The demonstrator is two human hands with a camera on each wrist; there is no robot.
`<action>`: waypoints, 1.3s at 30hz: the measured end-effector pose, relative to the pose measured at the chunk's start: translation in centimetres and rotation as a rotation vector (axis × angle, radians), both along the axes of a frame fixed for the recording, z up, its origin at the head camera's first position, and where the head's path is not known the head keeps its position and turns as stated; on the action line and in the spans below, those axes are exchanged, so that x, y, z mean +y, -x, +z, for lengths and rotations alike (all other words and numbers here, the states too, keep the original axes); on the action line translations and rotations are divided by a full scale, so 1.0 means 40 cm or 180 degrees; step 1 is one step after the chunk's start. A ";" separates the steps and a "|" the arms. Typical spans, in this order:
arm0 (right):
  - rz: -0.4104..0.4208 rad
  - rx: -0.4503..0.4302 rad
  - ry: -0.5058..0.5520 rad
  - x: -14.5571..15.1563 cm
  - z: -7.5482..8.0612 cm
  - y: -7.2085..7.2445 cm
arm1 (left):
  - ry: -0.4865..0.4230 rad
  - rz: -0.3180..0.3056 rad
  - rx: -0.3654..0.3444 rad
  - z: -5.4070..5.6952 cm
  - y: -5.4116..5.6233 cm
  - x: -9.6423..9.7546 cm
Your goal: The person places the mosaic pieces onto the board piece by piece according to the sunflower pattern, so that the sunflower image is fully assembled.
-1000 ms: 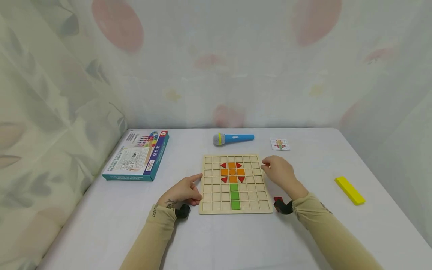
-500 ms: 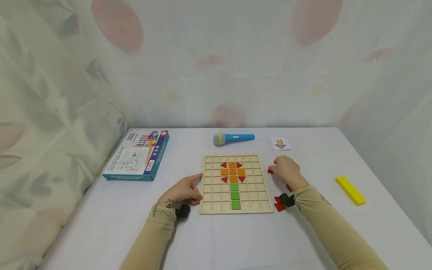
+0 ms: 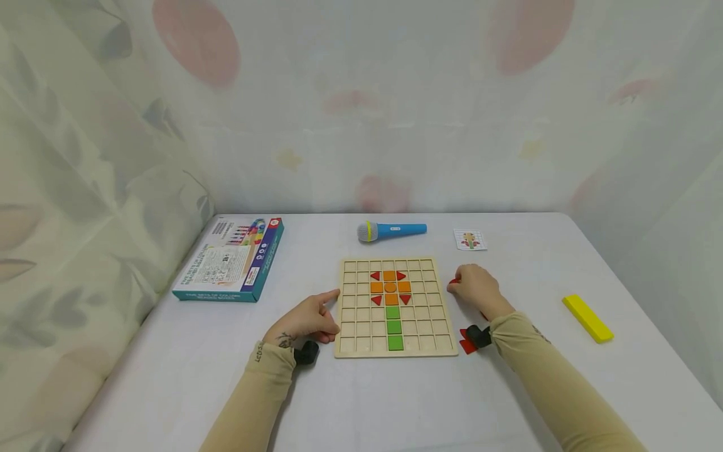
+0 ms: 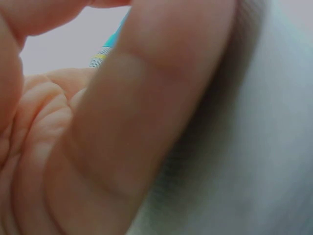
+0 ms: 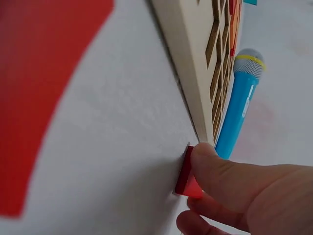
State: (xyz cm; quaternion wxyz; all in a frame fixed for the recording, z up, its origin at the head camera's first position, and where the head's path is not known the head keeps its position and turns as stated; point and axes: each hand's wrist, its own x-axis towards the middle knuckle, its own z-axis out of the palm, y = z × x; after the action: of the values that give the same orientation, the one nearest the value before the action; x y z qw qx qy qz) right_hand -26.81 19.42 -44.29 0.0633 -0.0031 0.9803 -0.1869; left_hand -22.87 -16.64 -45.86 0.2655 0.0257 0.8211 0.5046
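In the head view, my right hand (image 3: 480, 290) is on the table just right of the wooden grid board (image 3: 347, 331). It pinches a small red tile (image 5: 185, 177) between thumb and fingers; the tile's full shape is hidden. More red tiles (image 3: 468, 346) lie under and beside the wrist, partly covered. My left hand (image 3: 305, 320) touches the board's left edge with an extended index finger and the thumb side. On the board sit orange squares (image 3: 390, 276) around an orange disc (image 3: 391, 287), a column of green squares (image 3: 393, 326) and several red triangles (image 3: 405, 299).
A blue toy microphone (image 3: 401, 231) lies behind the board. A printed pattern card (image 3: 470, 240) is at the back right. Far right lies a yellow block (image 3: 587, 318); a flat box (image 3: 226, 263) with a paper on top stands at the left.
My right hand has moved away from the board's right edge to a red tile on the table and now pinches it. The left hand stays in place.
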 end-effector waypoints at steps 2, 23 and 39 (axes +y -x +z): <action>-0.0012 0.0028 0.0074 -0.002 0.003 -0.003 | 0.0011 0.0019 -0.0031 -0.002 0.002 0.000; 0.0906 0.0053 0.1034 -0.160 0.051 -0.066 | -0.0007 -0.0004 0.0015 0.000 -0.001 0.000; 0.1084 0.0025 0.0566 -0.189 0.021 -0.097 | -0.0038 -0.0001 0.0013 -0.001 0.001 -0.001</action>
State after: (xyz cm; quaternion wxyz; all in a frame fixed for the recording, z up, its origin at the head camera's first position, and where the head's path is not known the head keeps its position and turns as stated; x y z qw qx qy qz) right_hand -22.94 11.88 -43.44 0.0898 -0.1753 0.9455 -0.2593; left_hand -22.89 -16.67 -45.88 0.2637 0.0285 0.8187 0.5093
